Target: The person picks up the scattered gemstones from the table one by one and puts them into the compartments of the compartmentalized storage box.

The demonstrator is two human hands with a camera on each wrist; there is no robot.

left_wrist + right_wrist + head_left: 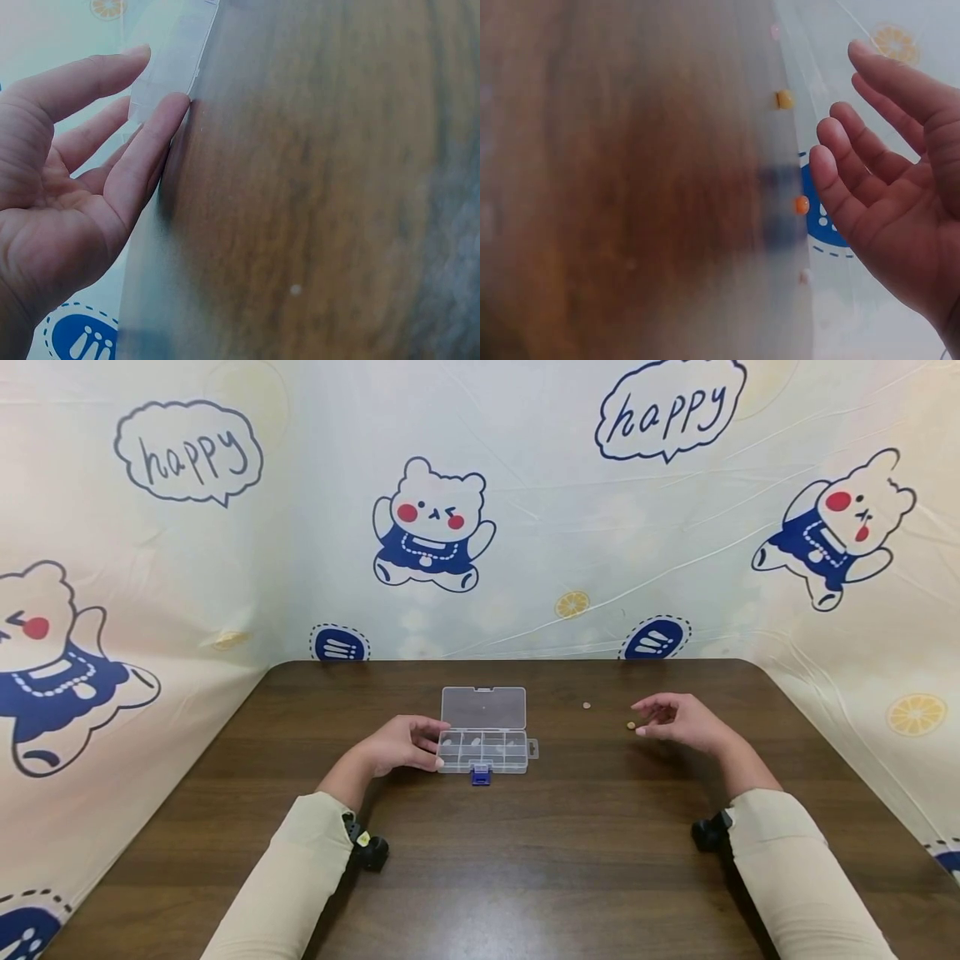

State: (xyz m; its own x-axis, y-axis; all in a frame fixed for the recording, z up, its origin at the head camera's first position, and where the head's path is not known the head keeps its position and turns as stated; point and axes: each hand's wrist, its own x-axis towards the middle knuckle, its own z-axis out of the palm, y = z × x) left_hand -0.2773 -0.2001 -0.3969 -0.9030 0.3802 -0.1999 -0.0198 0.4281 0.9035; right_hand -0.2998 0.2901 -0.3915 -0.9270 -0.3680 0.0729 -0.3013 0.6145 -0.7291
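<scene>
A clear plastic compartment box [482, 762] stands with its lid [483, 708] raised at the back and a blue clasp [481, 775] at the front. Small pale pieces lie in several of its rear compartments. My left hand [396, 747] touches the box's left side, thumb by the front corner and fingers farther back. In the left wrist view its fingertips [180, 101] rest at the box edge. My right hand [686, 724] hovers with thumb and fingers parted and nothing between them. Close to its thumb tip is a small yellow bead [631, 725]; the right wrist view shows an orange bead [801, 205] near the fingertips.
A small pale bead [587, 705] lies on the brown wooden table [480, 860], between box and right hand. The right wrist view also shows a pink bead [775, 31] and a whitish bead [804, 277]. A printed cloth [525, 543] hangs behind the table.
</scene>
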